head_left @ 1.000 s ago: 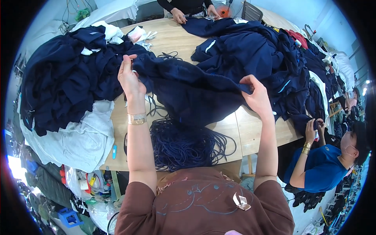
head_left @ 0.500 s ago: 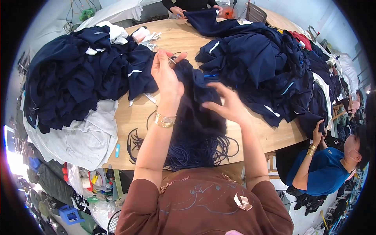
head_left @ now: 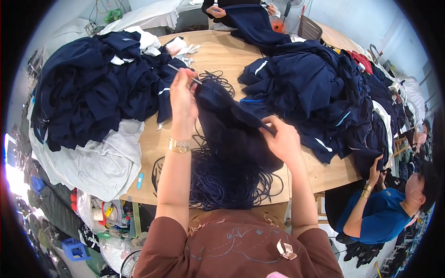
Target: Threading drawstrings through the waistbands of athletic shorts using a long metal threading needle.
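We see both forearms rising from six o'clock over a brown top. The left hand (head_left: pixel 183 99) is lifted toward twelve o'clock, a gold bracelet (head_left: pixel 178 145) on its wrist, its fingers pinched shut on a thin metal tool (head_left: pixel 184 73) that slants toward ten o'clock; we cannot tell what kind of tool it is. The right hand (head_left: pixel 283 141) lies at three o'clock of the left, palm down, its grip closed on a fold of the navy garment (head_left: pixel 232 129), which hangs between the two hands over the wooden table (head_left: pixel 218 51).

Below the garment, a bundle of dark blue cords (head_left: pixel 222 180) spills toward six o'clock, its upper end hidden under the cloth. The left fingertips are hidden behind the hand's back.

At nine o'clock a pile of navy clothes (head_left: pixel 88 88) rests partly on grey fabric (head_left: pixel 97 162); a second navy pile (head_left: pixel 320 88) fills two o'clock. A small white tag shows on the left pile, too small to read. At four o'clock a person in a blue shirt (head_left: pixel 378 213) is cut off by the rim, and another person's hands (head_left: pixel 215 10) hold cloth at twelve o'clock.
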Demonstrator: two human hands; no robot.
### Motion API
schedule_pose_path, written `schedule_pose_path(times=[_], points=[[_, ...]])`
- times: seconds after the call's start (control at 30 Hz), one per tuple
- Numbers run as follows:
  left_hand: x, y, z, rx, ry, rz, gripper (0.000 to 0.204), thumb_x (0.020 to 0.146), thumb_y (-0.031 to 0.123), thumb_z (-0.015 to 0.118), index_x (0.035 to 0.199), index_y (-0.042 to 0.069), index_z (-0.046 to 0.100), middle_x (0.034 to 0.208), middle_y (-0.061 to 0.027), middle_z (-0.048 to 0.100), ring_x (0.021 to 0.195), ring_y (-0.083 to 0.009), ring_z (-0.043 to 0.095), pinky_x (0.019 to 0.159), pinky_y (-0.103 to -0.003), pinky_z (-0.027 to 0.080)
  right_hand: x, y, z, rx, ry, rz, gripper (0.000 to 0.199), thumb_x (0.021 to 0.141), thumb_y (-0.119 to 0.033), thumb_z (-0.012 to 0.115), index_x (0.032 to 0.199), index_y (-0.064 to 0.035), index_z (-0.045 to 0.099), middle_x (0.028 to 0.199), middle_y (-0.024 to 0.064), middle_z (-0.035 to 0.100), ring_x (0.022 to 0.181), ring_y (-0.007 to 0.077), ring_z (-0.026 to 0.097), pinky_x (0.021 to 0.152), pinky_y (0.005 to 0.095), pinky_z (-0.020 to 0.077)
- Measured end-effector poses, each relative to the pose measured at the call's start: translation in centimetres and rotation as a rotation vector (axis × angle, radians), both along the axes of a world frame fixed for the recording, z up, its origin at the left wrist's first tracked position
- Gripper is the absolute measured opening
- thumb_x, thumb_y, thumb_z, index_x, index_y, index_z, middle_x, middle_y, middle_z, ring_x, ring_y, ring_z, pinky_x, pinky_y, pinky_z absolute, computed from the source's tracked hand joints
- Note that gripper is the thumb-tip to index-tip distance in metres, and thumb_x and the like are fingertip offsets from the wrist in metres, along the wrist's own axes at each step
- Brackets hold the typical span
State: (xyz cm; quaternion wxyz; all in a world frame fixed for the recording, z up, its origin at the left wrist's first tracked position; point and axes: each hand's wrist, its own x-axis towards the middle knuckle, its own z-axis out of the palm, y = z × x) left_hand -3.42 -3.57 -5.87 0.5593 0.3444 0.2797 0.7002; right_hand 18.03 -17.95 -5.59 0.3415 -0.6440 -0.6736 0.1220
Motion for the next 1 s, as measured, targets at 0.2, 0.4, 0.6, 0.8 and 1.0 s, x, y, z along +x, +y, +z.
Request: schedule_pose_path(times=[0.2, 0.4, 0.6, 0.8, 1.0], points=[[-2.1, 1.5, 1.6, -0.047, -0.265, 0.016, 0.021, 0.097, 0.027, 0.049, 0.085, 0.01, 0.055, 0.078, -0.001, 0.058, 0.079, -0.0163, 0.06, 0.072, -0.034, 0.049, 0.2, -0.8, 1.8, -0.025, -0.098, -0.092, 0.028, 0.077, -0.03, 0.069, 0.093, -0.0079, 0.066, 0.08, 0.0133, 0.065, 0.079, 0.0343, 0.062, 0.067, 0.04, 0.0478], [2.4, -2.3, 3.5, 0.064, -0.213, -0.093, 0.025, 0.098, 0.028, 0.044, 0.082, 0.01, 0.051, 0.071, -0.0047, 0.056, 0.063, -0.0179, 0.061, 0.061, -0.034, 0.053, 0.0, 0.9, 1.7, 0.127, -0.061, 0.216, 0.049, 0.072, -0.031, 0.075, 0.111, -0.0058, 0.062, 0.099, 0.0143, 0.066, 0.091, 0.0329, 0.062, 0.078, 0.0362, 0.0479], [2.3, -5.2, 3.4, 0.052, -0.433, -0.28, 0.03, 0.099, 0.035, 0.04, 0.082, 0.011, 0.045, 0.061, 0.0024, 0.034, 0.049, -0.0095, 0.038, 0.047, -0.026, 0.039, -4.7, 1.6, 2.0, -0.122, 0.439, 0.401, 0.023, 0.081, -0.011, 0.068, 0.099, 0.0035, 0.063, 0.085, 0.005, 0.067, 0.078, 0.0088, 0.057, 0.073, 0.0265, 0.0477], [-1.9, -5.1, 3.0, 0.08, -0.536, -0.25, 0.03, 0.1, 0.034, 0.038, 0.079, 0.013, 0.043, 0.06, 0.0041, 0.029, 0.049, -0.0071, 0.031, 0.045, -0.022, 0.027, -2.5, -1.2, 4.4, -0.221, 0.136, 0.47, 0.018, 0.081, -0.011, 0.066, 0.08, 0.0051, 0.057, 0.067, 0.0118, 0.058, 0.063, 0.0134, 0.05, 0.062, 0.0285, 0.0434], [0.7, -10.1, 3.8, 0.589, 0.762, -0.173, 0.041, 0.068, 0.018, 0.074, 0.097, 0.005, 0.047, 0.076, -0.0051, 0.048, 0.072, -0.0182, 0.05, 0.063, -0.03, 0.04, -1.5, 1.4, 3.9, 0.132, 0.028, 0.394, 0.016, 0.078, -0.003, 0.066, 0.075, 0.002, 0.05, 0.064, 0.004, 0.048, 0.063, 0.012, 0.045, 0.061, 0.0275, 0.0387]])
